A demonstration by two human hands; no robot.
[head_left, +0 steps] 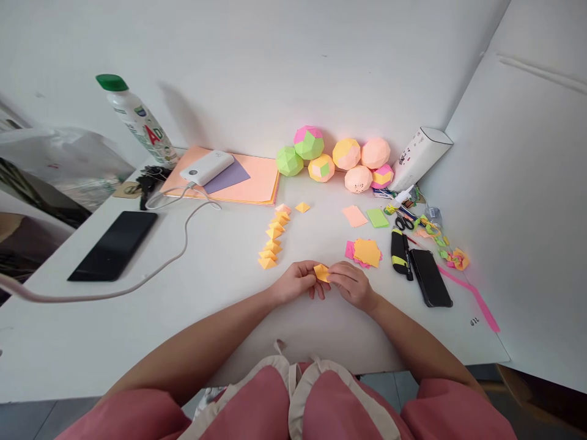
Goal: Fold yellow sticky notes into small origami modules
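Note:
Near the table's front, a small orange folded paper piece (321,272) is held between both hands. My left hand (300,282) pinches its left side with thumb and fingers, while my right hand (352,285) grips the right edge. Beyond my left hand runs a column of folded orange paper units (274,233), with one separate orange unit (302,208) to its right. Past my right hand lies a stack of orange paper pieces (367,252), with pink pieces (350,249) sticking out below it. Farther back are a peach paper stack (354,216) and a green paper stack (378,217).
Several faceted paper balls (309,143) sit against the wall. To the right are a utility knife (398,251), scissors (404,223), a phone (430,278) and paper scraps. On the left are a tablet (114,245), power bank (208,168), cable (186,232) and green-capped bottle (140,122).

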